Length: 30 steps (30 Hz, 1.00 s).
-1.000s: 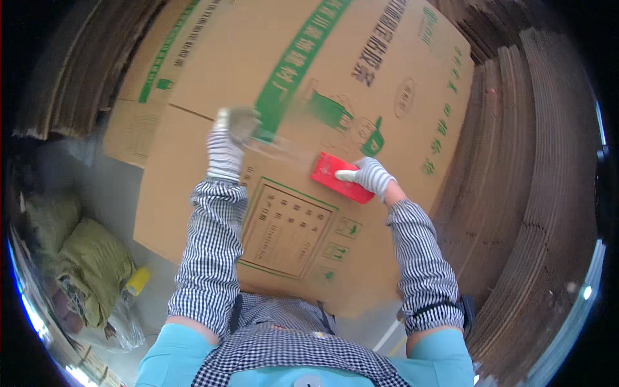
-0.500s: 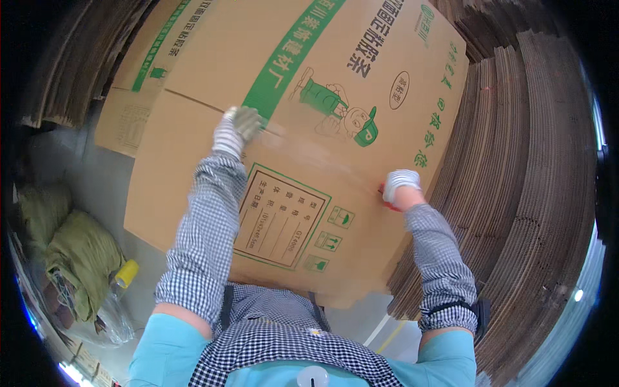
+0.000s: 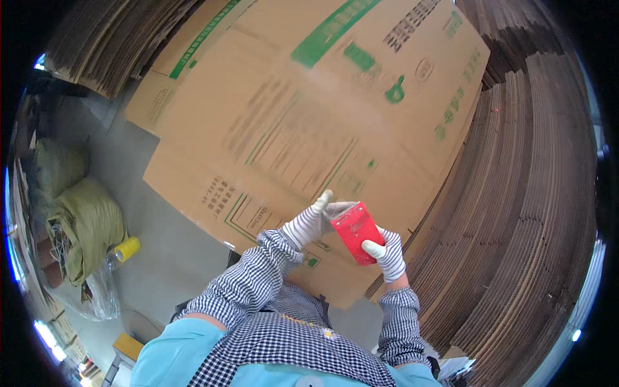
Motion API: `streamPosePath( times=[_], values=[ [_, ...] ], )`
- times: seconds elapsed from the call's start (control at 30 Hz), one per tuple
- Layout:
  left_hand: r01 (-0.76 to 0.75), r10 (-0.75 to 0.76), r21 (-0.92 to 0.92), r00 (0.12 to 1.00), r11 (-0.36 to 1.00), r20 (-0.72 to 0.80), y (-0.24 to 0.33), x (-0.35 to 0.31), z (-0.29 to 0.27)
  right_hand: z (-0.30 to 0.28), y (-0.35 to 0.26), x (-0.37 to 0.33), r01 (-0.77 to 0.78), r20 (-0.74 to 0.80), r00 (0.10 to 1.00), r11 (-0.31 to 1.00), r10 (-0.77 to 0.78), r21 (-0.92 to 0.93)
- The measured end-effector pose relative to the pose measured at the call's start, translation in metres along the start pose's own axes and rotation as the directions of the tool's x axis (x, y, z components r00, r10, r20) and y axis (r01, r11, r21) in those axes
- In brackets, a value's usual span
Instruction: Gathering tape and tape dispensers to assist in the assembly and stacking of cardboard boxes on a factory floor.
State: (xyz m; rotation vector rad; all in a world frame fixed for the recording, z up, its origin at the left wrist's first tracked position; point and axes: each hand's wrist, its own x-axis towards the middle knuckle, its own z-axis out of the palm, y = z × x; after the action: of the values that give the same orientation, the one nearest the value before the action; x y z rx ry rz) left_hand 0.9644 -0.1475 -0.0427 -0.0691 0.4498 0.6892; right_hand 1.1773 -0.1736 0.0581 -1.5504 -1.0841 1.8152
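Observation:
In my right hand point(image 3: 389, 255), gloved in white stripes, is a red flat rectangular tool point(image 3: 356, 232) with small metal rivets at its corners. The thumb presses on its face while the other fingers are hidden beneath. My left hand point(image 3: 316, 219) reaches to the tool's far-left corner, thumb raised apart from stretched fingers; whether the fingertips touch it or sit just behind it I cannot tell. Under both hands spreads a large flat brown cardboard carton point(image 3: 213, 148) with green and dark printing, blurred in places.
Tall stacks of flattened cardboard point(image 3: 509, 213) line the right side, and another stack point(image 3: 122, 45) stands at far left. On the grey floor point(image 3: 151, 258) lie a green sack point(image 3: 93, 226), a yellow roll point(image 3: 127, 249) and clear plastic wrap point(image 3: 103, 293).
My left hand has left the carton's upper part and come down beside the red tool. The right hand has lifted the tool off the carton's right side and turned its face up.

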Motion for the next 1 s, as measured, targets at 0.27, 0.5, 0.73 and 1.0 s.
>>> streamPosePath(
  times=[0.27,0.5,0.73,1.0],
  values=[
    [-0.119,0.136,0.140,0.983,0.983,-0.124,0.012,-0.021,0.003,0.004,0.037,0.026,0.084,0.059,0.996,0.953,-0.070,-0.290],
    [0.063,0.891,0.955,0.349,0.288,-0.292,0.185,0.011,-0.099,-0.019,-0.012,0.118,0.051,0.092,0.995,0.629,0.032,-0.775],
    [0.699,0.894,0.607,0.445,-0.379,0.047,0.272,0.047,-0.104,-0.041,-0.008,0.216,-0.320,-0.123,0.933,0.626,0.338,-0.711],
    [-0.528,0.591,0.267,0.710,0.806,-0.382,0.223,0.090,-0.111,-0.045,-0.007,0.224,-0.225,-0.034,0.952,0.617,0.306,-0.754]
  ],
)
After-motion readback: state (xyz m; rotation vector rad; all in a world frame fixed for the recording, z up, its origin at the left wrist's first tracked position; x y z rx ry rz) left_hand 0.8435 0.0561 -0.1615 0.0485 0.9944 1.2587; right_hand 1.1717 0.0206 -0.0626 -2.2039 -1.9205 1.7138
